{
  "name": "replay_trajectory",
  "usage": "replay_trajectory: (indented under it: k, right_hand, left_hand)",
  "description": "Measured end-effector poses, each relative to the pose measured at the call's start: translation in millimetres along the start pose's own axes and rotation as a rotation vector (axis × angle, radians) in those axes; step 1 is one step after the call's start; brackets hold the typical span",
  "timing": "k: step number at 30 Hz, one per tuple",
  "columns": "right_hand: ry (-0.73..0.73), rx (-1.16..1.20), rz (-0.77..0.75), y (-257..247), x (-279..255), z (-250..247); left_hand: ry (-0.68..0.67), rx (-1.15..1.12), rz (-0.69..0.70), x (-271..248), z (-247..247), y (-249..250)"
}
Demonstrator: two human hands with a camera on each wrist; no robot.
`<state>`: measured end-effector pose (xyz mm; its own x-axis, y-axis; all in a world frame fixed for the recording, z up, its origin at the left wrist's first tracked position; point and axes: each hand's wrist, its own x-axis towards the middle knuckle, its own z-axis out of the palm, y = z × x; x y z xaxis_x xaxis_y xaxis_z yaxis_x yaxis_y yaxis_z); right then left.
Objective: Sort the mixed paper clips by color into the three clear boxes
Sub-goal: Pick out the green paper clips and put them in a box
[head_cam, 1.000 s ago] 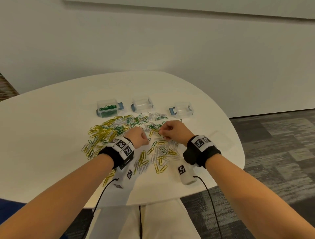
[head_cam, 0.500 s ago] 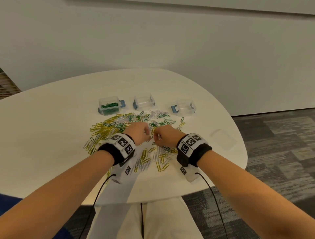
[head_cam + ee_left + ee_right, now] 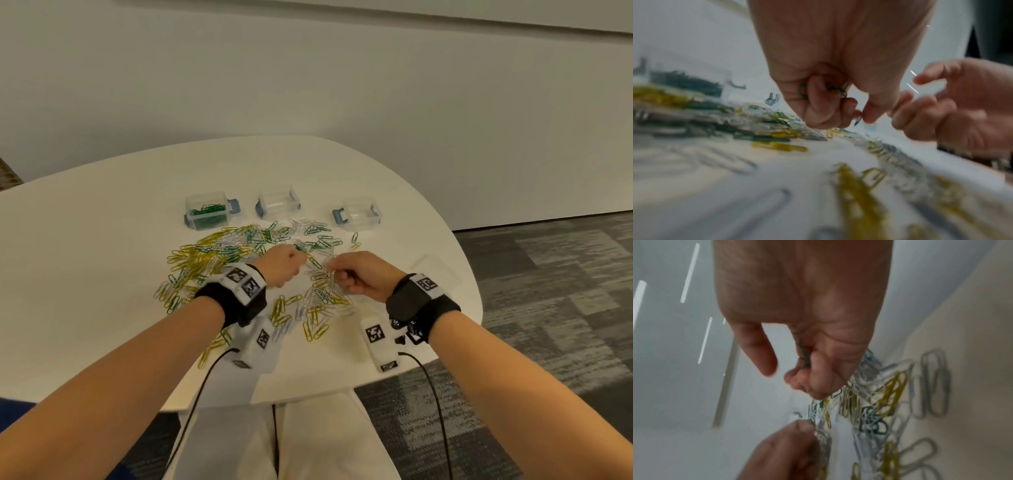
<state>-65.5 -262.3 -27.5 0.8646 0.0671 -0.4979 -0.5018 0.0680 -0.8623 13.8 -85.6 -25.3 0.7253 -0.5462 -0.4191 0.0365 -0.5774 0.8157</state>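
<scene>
1. The left hand (image 3: 830, 78) has its fingers curled tight around a small bunch of green clips (image 3: 836, 90), with one green tip pinched between thumb and forefinger and pointing down toward the table.
2. The right hand (image 3: 818, 337) has its lower fingers curled on a few clips, colour hard to read through the blur; its thumb stands free.
3. Both hands hover close together over the middle of the paper clip pile (image 3: 246, 267), nearly touching.
4. The pile of green, yellow and white clips lies flat, long axes pointing every way.
5. At 12 o'clock from the pile stand three clear boxes in a row: the left box (image 3: 207, 214) holds green clips, while the middle box (image 3: 278, 202) and right box (image 3: 361, 214) look empty.
6. The white table (image 3: 85, 274) has bare surface at 9 o'clock; its edge runs close at 3 o'clock.
</scene>
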Motion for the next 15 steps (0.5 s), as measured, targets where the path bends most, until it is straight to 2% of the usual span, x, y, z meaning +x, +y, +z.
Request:
replay_trajectory:
  k: [3,5,6,8,10,13,15]
  right_hand:
    - [0.034,-0.648,0.010,2.2,-1.9,5.6]
    - [0.132,-0.988,-0.046,4.1,-0.5,7.1]
    - [0.199,-1.062,-0.088,3.8,-0.5,6.4]
    - [0.293,-1.062,-0.139,2.0,-1.5,3.9]
    - [0.335,-1.018,-0.150,1.2,-2.4,1.1]
    - [0.300,-1.027,-0.185,2.6,-4.4,2.4]
    - [0.282,-1.055,-0.203,5.8,-4.1,5.3]
  left_hand:
    - [-0.156,-0.969,-0.194,-4.9,-2.6,-7.2]
    - [-0.263,-1.383,-0.260,-10.5,-4.1,-14.2]
    - [-0.285,-1.528,-0.288,-11.3,-4.1,-18.0]
    - [-0.313,-1.704,-0.327,-12.2,-1.0,-21.4]
    - [-0.298,-1.731,-0.378,-11.2,5.1,-23.0]
    - [-0.261,-1.693,-0.462,-6.0,12.7,-21.2]
    - [-0.265,-1.706,-0.471,-3.7,14.9,-17.3]
